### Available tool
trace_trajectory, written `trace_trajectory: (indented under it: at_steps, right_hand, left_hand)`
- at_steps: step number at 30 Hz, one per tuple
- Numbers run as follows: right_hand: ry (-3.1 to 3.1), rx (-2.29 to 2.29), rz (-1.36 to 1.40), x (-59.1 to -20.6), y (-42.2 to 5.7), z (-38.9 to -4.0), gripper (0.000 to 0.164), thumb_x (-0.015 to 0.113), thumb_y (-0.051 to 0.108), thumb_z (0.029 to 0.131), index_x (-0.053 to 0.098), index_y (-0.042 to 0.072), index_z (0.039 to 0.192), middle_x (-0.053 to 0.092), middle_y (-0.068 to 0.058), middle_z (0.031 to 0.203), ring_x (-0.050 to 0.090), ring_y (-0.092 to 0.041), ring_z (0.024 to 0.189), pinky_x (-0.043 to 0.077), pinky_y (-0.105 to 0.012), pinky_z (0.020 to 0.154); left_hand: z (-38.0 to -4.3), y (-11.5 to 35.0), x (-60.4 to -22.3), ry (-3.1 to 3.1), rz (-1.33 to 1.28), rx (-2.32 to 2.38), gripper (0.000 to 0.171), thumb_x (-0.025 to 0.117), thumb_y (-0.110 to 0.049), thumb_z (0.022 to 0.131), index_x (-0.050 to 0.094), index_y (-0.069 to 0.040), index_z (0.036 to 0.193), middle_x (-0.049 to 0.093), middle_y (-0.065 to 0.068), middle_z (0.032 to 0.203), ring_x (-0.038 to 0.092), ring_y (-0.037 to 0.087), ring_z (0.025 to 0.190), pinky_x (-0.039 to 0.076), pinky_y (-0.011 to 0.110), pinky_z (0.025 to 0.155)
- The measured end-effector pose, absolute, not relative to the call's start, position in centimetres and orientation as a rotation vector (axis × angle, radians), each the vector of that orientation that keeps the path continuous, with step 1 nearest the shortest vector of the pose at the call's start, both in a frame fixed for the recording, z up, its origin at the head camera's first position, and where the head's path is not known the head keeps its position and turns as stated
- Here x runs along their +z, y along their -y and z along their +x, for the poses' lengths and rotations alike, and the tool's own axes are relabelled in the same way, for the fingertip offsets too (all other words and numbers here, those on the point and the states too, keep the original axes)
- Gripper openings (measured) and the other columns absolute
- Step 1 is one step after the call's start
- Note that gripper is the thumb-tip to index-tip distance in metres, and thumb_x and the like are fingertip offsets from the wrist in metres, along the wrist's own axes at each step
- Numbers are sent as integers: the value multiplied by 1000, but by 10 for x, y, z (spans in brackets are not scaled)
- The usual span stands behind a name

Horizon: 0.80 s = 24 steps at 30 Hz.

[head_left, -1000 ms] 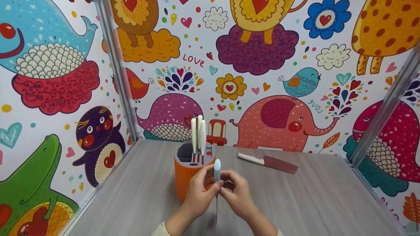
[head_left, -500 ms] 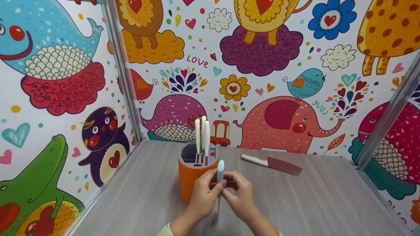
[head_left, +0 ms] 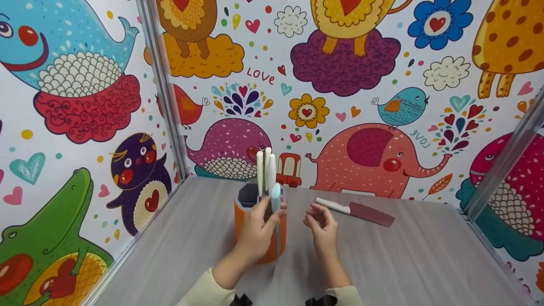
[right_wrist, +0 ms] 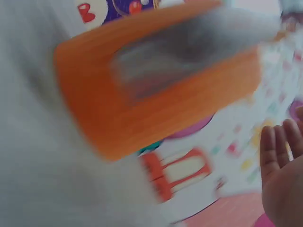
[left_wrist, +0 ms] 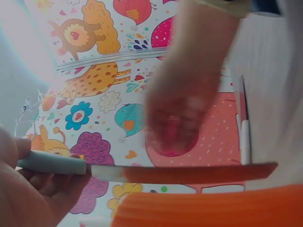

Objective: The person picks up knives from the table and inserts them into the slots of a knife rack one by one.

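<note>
My left hand grips the pale blue handle of a knife, its blade pointing down in front of the orange knife holder. In the left wrist view the knife's reddish blade lies across the picture, alongside the holder. Several white-handled knives stand upright in the holder. To the right, apart from the knife, my right hand has loosely bent fingers and holds nothing. The right wrist view is blurred, with the right hand at its edge.
A cleaver with a white handle and reddish blade lies on the grey table at the back right. Walls printed with cartoon animals enclose the table at the back and sides.
My right hand has let go of the knife and moved off to the right. The left hand has lifted the knife up and forward, closer to the holder.
</note>
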State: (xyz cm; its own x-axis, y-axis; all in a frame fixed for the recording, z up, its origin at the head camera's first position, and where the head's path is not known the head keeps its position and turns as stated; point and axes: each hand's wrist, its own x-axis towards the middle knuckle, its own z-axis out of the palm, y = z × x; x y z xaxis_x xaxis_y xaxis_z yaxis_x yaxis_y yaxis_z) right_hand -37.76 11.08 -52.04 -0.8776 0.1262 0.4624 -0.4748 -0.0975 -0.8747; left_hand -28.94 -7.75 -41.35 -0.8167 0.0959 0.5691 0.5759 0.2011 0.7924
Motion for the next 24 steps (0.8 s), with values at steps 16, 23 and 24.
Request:
trace_trajectory:
  at_steps: [16, 23, 24]
  right_hand:
    - [2328, 2161, 586, -552, -80, -390, 117, 92, 31, 82, 17, 20, 171, 23, -13, 177, 26, -43, 160, 23, -70, 129]
    - [2327, 2205, 553, -553, -72, -387, 110, 92, 31, 84, 23, 27, 169, 33, -10, 173, 33, -38, 157, 27, -66, 129]
    - [2325, 2207, 555, -553, -72, -386, 110, 92, 31, 84, 23, 26, 169, 34, -10, 172, 34, -38, 156, 28, -66, 129]
  left_hand:
    - [-287, 111, -321, 1924, -643, -1523, 33, 58, -15, 110, 60, 1, 140, 77, 13, 122, 78, 31, 111, 58, 38, 106]
    - [-295, 119, -302, 1907, -692, -1506, 32, 57, -11, 110, 59, 3, 138, 76, 17, 120, 78, 30, 110, 56, 45, 111]
    - [-296, 120, -299, 1899, -688, -1501, 32, 57, -10, 110, 59, 3, 139, 76, 15, 120, 78, 29, 110, 56, 44, 111]
